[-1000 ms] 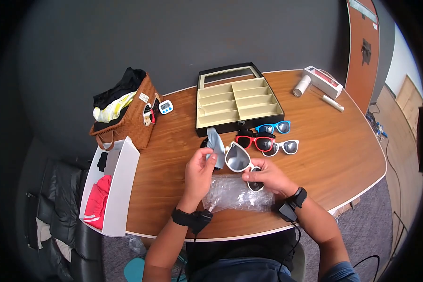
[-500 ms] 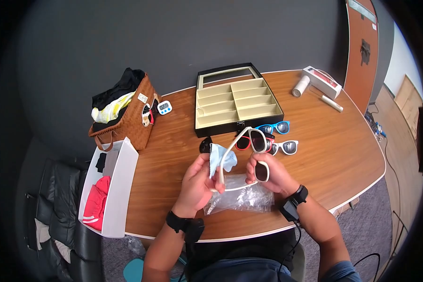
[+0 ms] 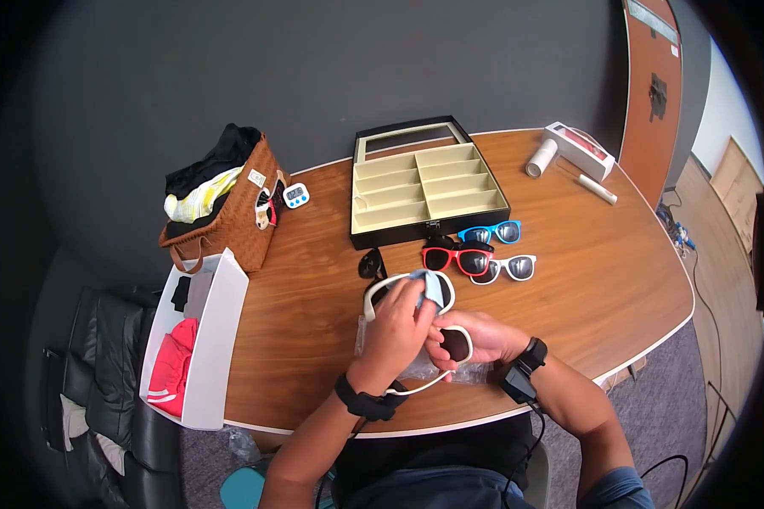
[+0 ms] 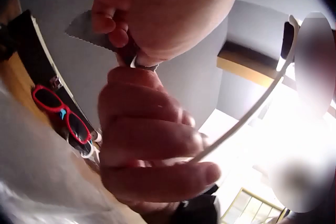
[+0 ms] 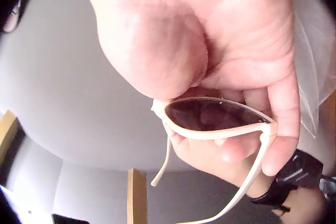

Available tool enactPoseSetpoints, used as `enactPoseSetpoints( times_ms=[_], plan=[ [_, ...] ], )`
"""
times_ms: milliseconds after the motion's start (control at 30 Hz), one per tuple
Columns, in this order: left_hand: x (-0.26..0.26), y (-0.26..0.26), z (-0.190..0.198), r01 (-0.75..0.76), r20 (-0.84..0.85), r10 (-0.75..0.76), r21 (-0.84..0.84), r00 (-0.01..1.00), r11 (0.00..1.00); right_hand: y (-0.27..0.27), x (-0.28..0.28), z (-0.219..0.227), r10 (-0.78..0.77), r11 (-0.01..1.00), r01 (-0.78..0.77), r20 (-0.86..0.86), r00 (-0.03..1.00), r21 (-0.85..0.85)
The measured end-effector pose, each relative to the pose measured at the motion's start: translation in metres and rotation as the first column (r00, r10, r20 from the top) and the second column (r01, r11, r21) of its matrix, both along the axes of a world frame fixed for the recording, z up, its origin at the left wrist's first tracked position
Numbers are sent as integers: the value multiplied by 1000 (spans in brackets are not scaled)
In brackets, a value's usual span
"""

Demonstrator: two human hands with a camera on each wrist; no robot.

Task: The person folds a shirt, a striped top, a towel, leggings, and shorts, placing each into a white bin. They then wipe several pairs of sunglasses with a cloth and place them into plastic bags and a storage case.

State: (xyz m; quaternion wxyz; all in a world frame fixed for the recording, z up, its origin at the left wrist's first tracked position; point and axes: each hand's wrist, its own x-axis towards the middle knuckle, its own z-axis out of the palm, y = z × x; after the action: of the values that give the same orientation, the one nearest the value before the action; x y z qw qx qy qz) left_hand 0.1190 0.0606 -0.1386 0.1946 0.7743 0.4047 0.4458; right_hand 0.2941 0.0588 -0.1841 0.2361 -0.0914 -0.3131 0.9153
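Observation:
My right hand (image 3: 488,335) grips a pair of white-framed sunglasses (image 5: 218,133) around one dark lens, fingers curled behind it, with a temple arm hanging down. Over the other lens, my left hand (image 3: 395,327) pinches a light blue cleaning cloth (image 3: 434,291) against the glass, hiding much of that lens. The cloth's jagged edge (image 4: 86,29) sticks out past the fingers in the left wrist view. Beneath the hands lies a clear plastic bag (image 3: 474,374). A black pair of sunglasses (image 3: 370,264) rests just beyond the left hand.
Red sunglasses (image 3: 473,261), a second white pair (image 3: 522,269) and a blue pair (image 3: 508,231) lie before a black display case (image 3: 390,237) with cream compartments. To the left stand a wicker basket (image 3: 250,216), a timer (image 3: 295,195) and a white box (image 3: 216,356).
The sunglasses have been turned over and drawn closer, with a temple arm now pointing toward the body. My left hand has brought the cloth onto one lens; the right keeps its grip.

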Motion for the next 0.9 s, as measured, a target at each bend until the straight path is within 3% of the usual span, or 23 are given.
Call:
enactPoseSetpoints(
  times_ms=[33, 100, 267, 367, 433, 500, 567, 600, 633, 700, 767, 833, 900],
  plan=[
    [0, -1, 1, 1, -1, -1, -1, 1000, 1000, 0, 0, -1, -50, 998, 49, 39, 998, 26],
    [-1, -3, 5, 145, 21, -146, 46, 989, 988, 1, 2, 0, -112, 991, 105, 84, 990, 85],
    [-5, -7, 2, 172, 56, -168, -76, 984, 982, -4, -5, 10, -221, 973, 226, 91, 971, -50],
    [-4, -12, 1, 208, -21, -208, 21, 978, 978, 5, 4, -3, -237, 970, 237, 7, 972, -50],
    [-3, -9, 3, 310, -217, -276, 140, 936, 940, 3, 5, -4, -287, 957, 289, 47, 957, -35],
    [-7, -6, 4, 369, -288, -328, 102, 900, 924, 4, 8, 2, -361, 929, 370, 164, 918, -27],
    [-13, -2, 5, 514, -393, -438, 109, 809, 851, 6, 9, 9, -326, 945, 326, 141, 935, 24],
    [-19, -3, 9, 485, -512, -396, 46, 762, 873, 5, 7, 9, -369, 927, 376, 178, 912, -6],
    [-26, -2, 13, 486, -513, -397, 46, 761, 873, 4, 6, 9, -411, 903, 427, 216, 886, -35],
    [-45, 0, 21, 328, -298, -299, 49, 906, 944, 4, 11, 18, -418, 904, 427, 174, 891, -15],
    [-73, -1, 37, 134, -311, -133, -16, 941, 991, 6, 15, 27, -422, 906, 422, 90, 902, 17],
    [-106, 7, 34, -38, -351, 16, -54, 936, 998, 9, 19, 28, -438, 899, 436, 111, 892, 42],
    [-131, 14, 32, -132, -362, 97, -72, 927, 989, 11, 18, 26, -431, 901, 433, 104, 896, 12]
  ],
)
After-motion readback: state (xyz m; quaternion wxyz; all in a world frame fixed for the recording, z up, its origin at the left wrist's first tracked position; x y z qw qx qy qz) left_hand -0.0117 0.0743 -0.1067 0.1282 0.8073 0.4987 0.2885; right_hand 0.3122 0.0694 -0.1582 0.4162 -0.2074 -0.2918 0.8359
